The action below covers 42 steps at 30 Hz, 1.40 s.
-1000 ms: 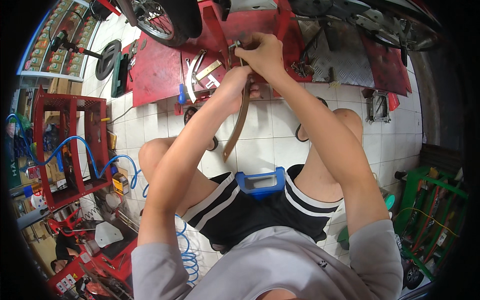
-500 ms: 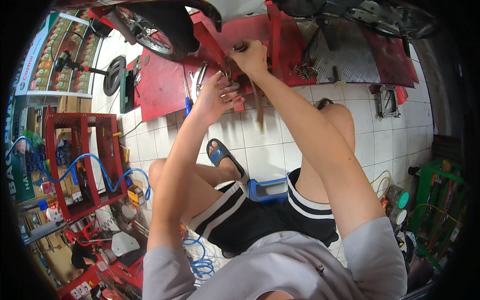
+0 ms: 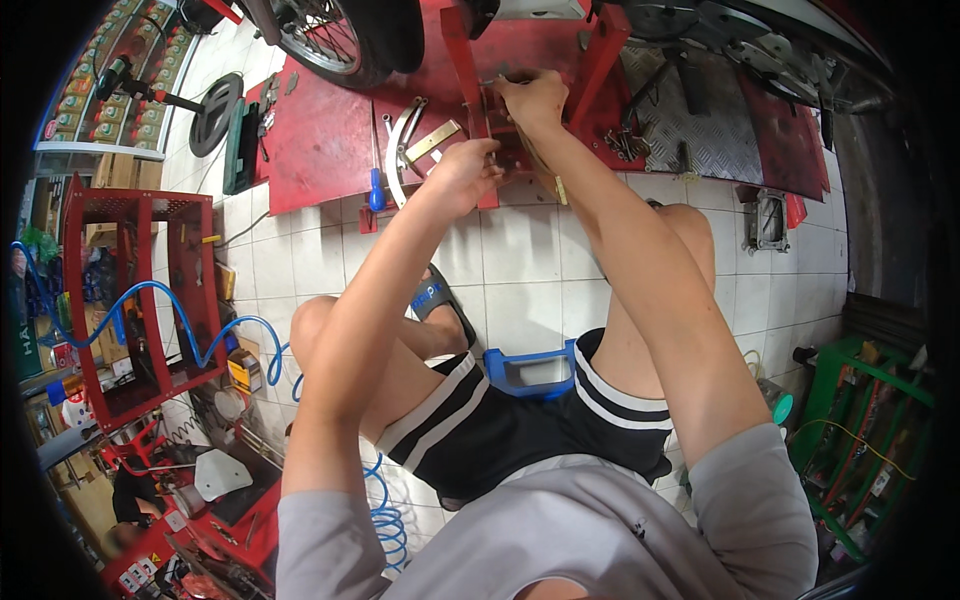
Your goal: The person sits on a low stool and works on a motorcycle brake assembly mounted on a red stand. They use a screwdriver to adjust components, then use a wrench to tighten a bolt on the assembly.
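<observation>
My right hand reaches to the red stand above the red work platform. Its fingers are closed at the stand's upright, and what they grip is too small to make out. A long, thin brown strip with a yellowish end hangs below this hand, partly behind my right forearm. Closer to me, my left hand hovers at the platform's front edge, fingers loosely bent and apart, with nothing visible in them. Left of it lie a gold-coloured bar, a curved metal piece and a blue-handled screwdriver.
A motorcycle wheel stands at the far left of the platform. Metal parts lie to the right. On the tiled floor are a blue plastic stool, a red shelf rack with a blue hose, and a green rack.
The view has shifted, bringing more of the platform's right into sight. The gold-coloured bar now shows beside the curved piece. My left fingers are more bent, and the brown strip hangs closer to my right forearm.
</observation>
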### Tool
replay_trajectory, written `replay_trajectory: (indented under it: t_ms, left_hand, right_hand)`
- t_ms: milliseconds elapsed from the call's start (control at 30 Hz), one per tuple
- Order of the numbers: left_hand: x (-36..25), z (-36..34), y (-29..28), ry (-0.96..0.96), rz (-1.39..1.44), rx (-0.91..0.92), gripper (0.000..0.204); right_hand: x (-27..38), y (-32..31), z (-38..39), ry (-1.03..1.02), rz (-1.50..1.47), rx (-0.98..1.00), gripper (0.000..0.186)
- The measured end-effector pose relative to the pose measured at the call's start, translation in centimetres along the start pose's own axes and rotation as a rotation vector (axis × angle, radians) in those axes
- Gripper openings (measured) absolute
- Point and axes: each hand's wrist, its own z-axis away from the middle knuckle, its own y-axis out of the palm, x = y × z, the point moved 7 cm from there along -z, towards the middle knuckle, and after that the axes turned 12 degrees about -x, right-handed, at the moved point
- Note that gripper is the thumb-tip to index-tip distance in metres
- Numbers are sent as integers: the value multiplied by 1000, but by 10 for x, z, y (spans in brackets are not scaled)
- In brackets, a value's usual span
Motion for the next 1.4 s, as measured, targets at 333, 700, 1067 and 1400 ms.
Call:
replay_trajectory:
  t_ms: [333, 700, 1067, 1400]
  left_hand:
    - [3, -1, 11, 72, -279, 22, 26]
    - [-27, -6, -2, 255, -1081, -188, 40]
    - [-116, -25, -29, 800, -979, -261, 48]
    - [-118, -29, -6, 777, -892, -245, 31]
  right_hand:
    - [-4, 1, -1, -99, 20, -64, 21]
    - [1, 2, 12, -2, -50, -35, 22]
    - [2, 13, 37, 91, -99, -130, 18]
    - [3, 10, 33, 29, -40, -65, 18]
